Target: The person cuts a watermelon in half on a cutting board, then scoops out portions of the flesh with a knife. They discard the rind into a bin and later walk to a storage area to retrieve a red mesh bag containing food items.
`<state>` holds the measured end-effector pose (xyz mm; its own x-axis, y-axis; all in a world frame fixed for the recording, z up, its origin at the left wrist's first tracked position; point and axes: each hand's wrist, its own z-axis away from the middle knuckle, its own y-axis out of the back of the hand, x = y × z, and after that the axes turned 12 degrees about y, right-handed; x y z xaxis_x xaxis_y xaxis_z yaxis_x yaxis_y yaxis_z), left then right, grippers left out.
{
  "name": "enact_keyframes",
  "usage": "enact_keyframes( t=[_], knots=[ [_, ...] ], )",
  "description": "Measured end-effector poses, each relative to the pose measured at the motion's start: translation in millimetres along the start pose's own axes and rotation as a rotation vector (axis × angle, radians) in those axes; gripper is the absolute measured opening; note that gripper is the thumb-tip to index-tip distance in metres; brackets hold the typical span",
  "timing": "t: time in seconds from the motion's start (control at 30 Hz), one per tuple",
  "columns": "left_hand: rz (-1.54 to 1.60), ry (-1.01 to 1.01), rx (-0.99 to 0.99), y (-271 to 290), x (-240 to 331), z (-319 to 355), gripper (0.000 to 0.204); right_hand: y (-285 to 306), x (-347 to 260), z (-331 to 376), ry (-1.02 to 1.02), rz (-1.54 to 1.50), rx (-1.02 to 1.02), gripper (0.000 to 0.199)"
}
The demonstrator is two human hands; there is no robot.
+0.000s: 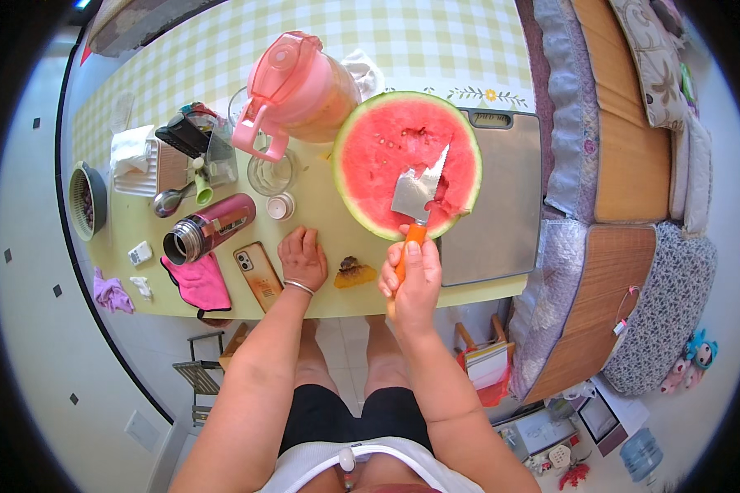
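White cloth top [304, 468] nearest, the right hand [415, 283] clamps its fingers around an orange-handled metal knife [417, 193], serrated blade far beyond them over round watermelon [370, 156]; left hand [302, 259] fingers together.

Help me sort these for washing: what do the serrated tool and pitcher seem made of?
Serrated tool: blade likely polished metal, given its silvery shine; smooth orange handle, perhaps plastic or painted wood. Pitcher: glossy lid, probably moulded plastic by its even colour; see-through body, perhaps glass or clear plastic.
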<state>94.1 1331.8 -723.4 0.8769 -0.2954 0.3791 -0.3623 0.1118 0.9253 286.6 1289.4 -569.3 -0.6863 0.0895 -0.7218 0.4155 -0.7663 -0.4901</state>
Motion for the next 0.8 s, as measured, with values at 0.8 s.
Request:
enact_keyframes(
  t=[0.8],
  knots=[
    [0.037,0.006,-0.010,0,-2,0,0.045,22,-52,2,0.571,1.473,-0.274,0.040]
  ],
)
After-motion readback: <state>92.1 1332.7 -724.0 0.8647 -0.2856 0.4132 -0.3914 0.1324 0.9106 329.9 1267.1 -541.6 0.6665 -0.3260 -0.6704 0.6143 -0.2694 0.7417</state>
